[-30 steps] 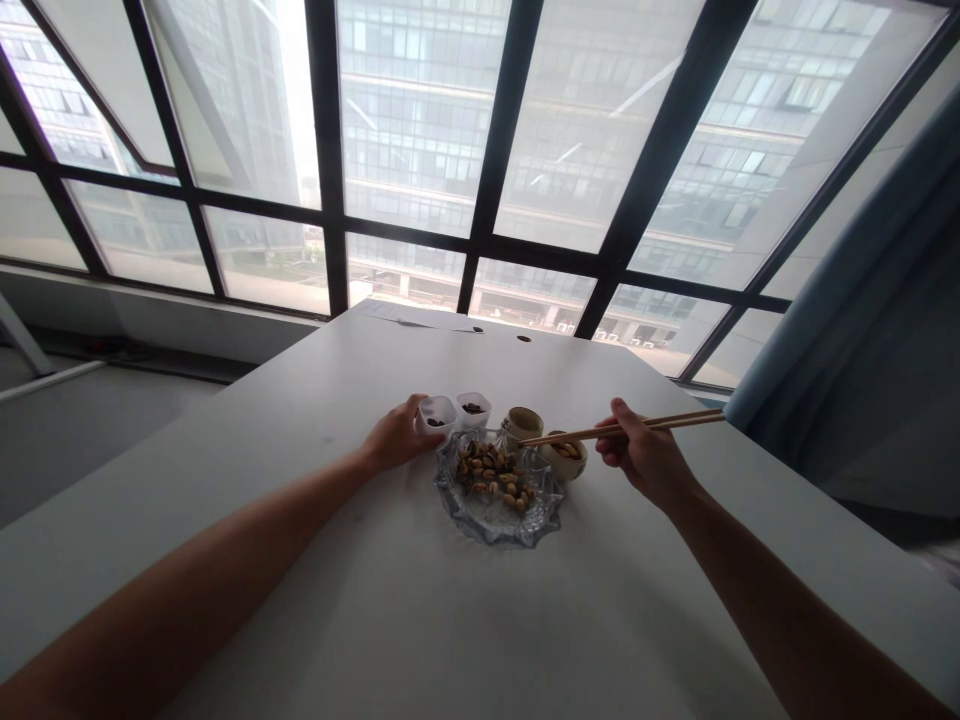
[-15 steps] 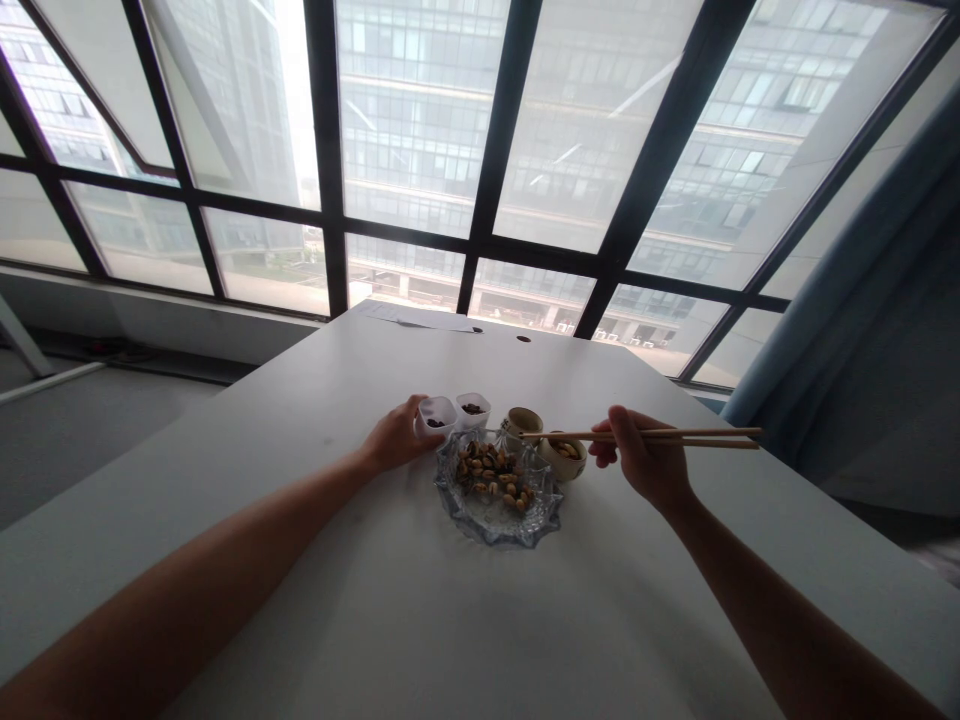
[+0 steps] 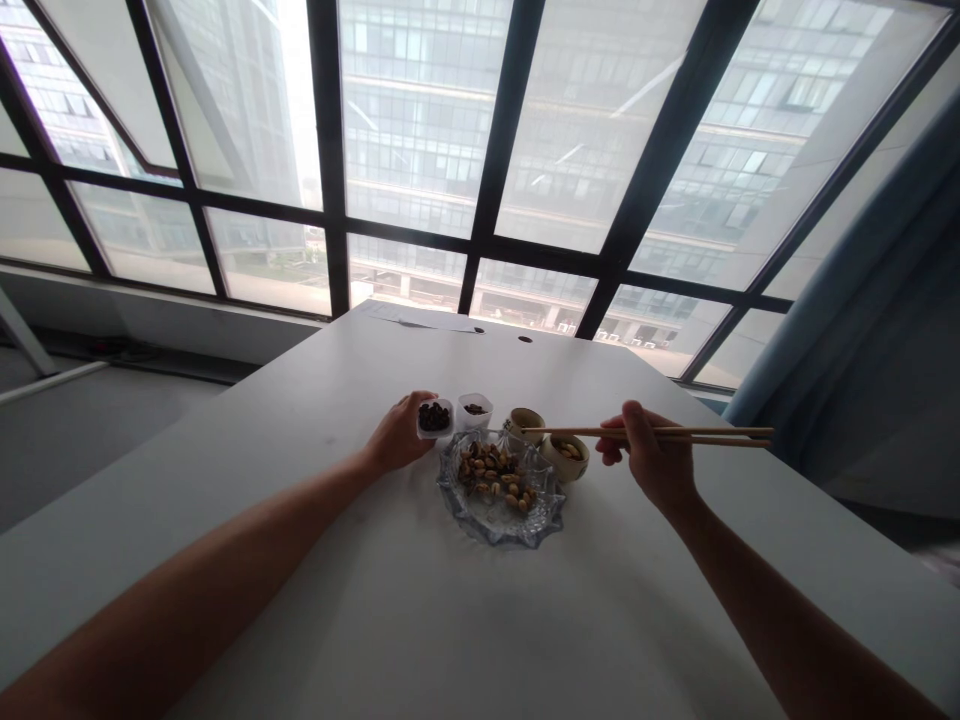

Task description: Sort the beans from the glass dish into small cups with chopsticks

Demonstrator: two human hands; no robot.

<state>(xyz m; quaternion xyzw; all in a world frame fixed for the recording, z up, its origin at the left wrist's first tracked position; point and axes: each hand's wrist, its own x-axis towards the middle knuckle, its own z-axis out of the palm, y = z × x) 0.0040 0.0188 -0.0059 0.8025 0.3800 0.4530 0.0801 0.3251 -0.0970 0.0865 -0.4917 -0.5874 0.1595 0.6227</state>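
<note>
My left hand (image 3: 400, 432) is closed round a small white plastic cup (image 3: 435, 433) with dark pieces in it, its mouth tipped toward me. Beside it stands a second white cup (image 3: 484, 409), also with dark contents. My right hand (image 3: 656, 457) grips a pair of chopsticks (image 3: 720, 436), which point left, their tips over a small beige cup (image 3: 517, 416). A second beige cup (image 3: 581, 466), with nuts inside, sits just left of my right fingers. In front of the cups is a scalloped glass bowl (image 3: 501, 532) holding pistachio-like nuts and darker pieces.
Everything stands on a white table (image 3: 480, 630). Sheets of paper (image 3: 409, 315) and two dark round spots lie at its far end. Tall black-framed windows rise behind, and a blue curtain (image 3: 847, 300) hangs on the right.
The white cup in my left hand has tilted toward me, bringing its dark contents into fuller view. My right hand with the chopsticks has shifted slightly right and up.
</note>
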